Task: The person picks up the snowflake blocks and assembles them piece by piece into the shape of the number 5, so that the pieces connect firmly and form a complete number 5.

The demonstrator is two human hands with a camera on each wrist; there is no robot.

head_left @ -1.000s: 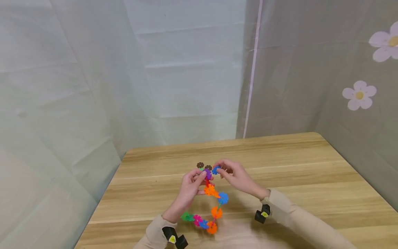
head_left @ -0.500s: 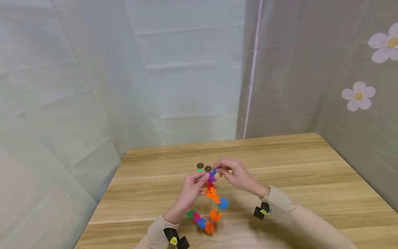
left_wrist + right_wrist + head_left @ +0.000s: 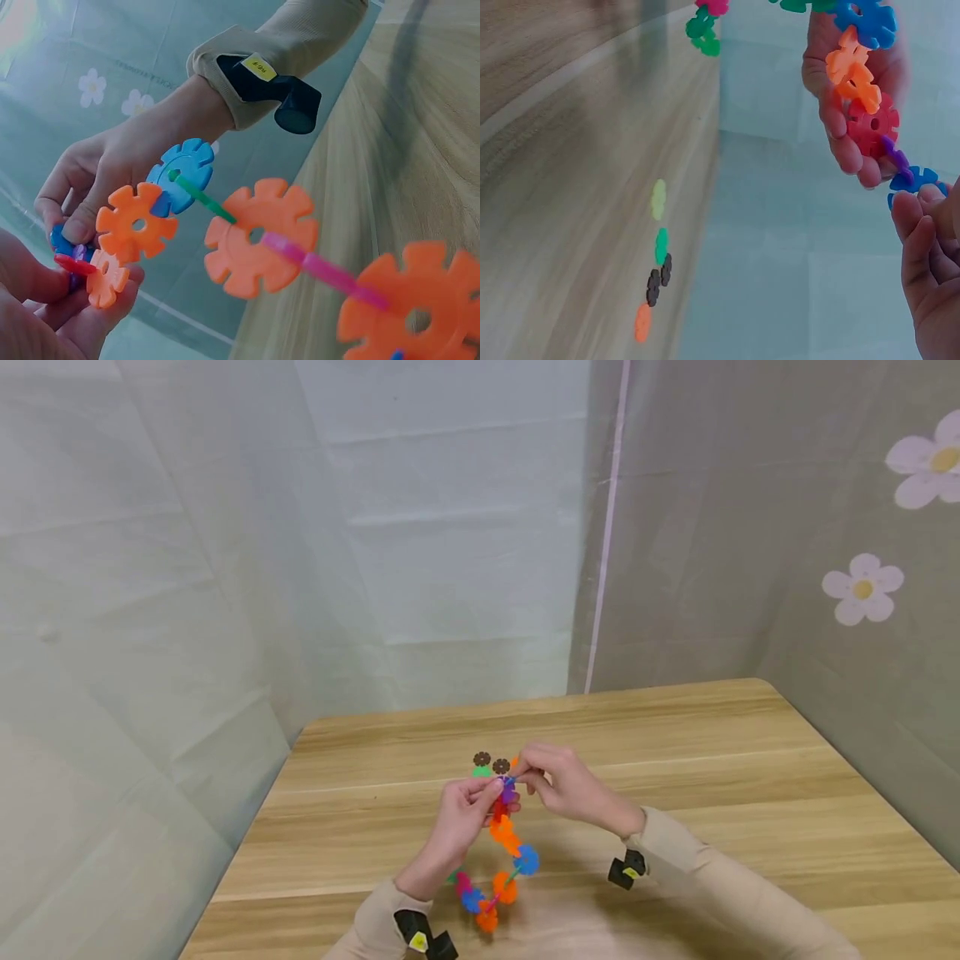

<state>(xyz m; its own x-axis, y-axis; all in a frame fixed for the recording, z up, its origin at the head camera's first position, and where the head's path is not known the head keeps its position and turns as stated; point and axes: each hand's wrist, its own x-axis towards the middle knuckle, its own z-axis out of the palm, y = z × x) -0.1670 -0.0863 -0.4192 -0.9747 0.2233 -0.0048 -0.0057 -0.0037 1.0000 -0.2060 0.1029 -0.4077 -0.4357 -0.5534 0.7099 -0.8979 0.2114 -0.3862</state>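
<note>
My left hand (image 3: 461, 814) pinches the upper end of a chain of slotted plastic flower discs, near a purple disc (image 3: 896, 159) and a red disc (image 3: 874, 126). My right hand (image 3: 573, 785) pinches a blue disc (image 3: 922, 177) between thumb and index finger. That disc meets the purple one at an angle, right at their edges. Below my left hand the chain hangs in a curve, with orange discs (image 3: 505, 887), another blue disc (image 3: 527, 860), a green link (image 3: 202, 198) and a pink link (image 3: 322, 274). Its far end, partly behind my left wrist, has pink and green discs (image 3: 700, 24).
Loose discs lie on the wooden table (image 3: 675, 735) beyond my hands: two dark brown discs (image 3: 482, 759), a green disc (image 3: 482, 772), an orange disc (image 3: 514, 762) and a yellow-green disc (image 3: 658, 199). Pale cloth (image 3: 465, 527) hangs behind the table.
My right hand has brought the blue disc leftward against the purple disc and turned it edge-on. The hanging chain has swung slightly left; the loose orange disc now shows.
</note>
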